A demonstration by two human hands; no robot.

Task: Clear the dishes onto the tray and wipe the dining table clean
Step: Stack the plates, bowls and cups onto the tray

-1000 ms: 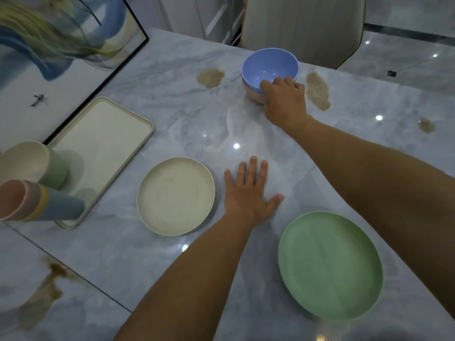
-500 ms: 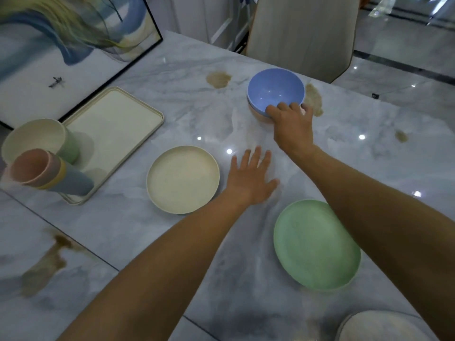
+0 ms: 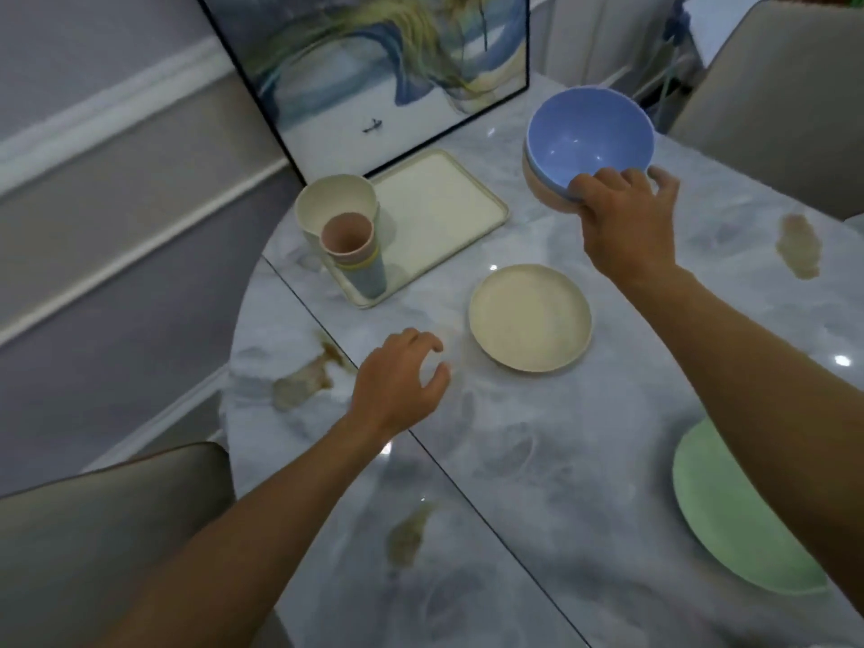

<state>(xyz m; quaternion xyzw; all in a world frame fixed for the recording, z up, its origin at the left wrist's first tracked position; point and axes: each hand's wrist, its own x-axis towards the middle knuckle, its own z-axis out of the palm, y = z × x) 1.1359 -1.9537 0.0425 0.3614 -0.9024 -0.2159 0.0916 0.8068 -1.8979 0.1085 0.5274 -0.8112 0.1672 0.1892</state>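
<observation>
Bowls [image 3: 590,133], blue nested in pink, smooth & round, at 1 o'clock: right hand [image 3: 629,226] fingers [image 3: 590,183] grip rim. Left hand [image 3: 397,381] loosely curled, empty, over marble tabletop [image 3: 514,460].

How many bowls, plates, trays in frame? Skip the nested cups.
Bowls: 2 (blue bowl nested in tan bowl)
Plates: 2 (cream plate, green plate)
Trays: 1 (tray)
Total: 5
</observation>
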